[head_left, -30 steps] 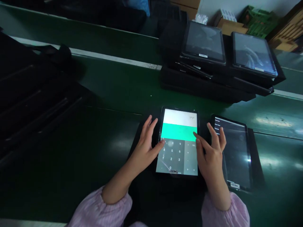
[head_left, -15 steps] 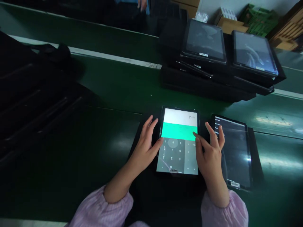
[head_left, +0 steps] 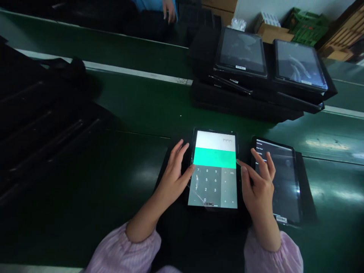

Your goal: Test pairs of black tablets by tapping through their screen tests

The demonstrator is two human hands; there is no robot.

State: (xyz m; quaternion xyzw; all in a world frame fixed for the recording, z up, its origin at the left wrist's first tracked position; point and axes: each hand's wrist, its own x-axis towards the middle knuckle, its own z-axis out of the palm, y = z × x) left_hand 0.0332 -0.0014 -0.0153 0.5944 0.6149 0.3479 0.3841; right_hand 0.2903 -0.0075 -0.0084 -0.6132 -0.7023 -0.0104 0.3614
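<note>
In front of me lies a tablet [head_left: 213,178] with a lit calculator on its screen, a green band across the middle and small characters in the white field above. My left hand [head_left: 174,178] is at its left edge, thumb over the border and fingers apart. My right hand [head_left: 258,185] hovers at the right edge, index finger stretched toward the green band and the other fingers spread. Partly behind that hand is a second tablet [head_left: 284,185] with a dark screen and a short text list. Neither hand grips anything.
Beyond the tablets, dark trays [head_left: 244,100] are stacked, bearing a left tablet [head_left: 241,49] and a right tablet [head_left: 300,62] with dark screens. Black material [head_left: 42,113] covers the left of the green bench [head_left: 133,102]. Another person's hand [head_left: 169,10] shows at the far side, near a green crate [head_left: 308,26].
My right hand has drawn back to the right, off the screen. The string of characters has grown longer, and a grey circle around the 8 key has gone. The left hand stays put.
</note>
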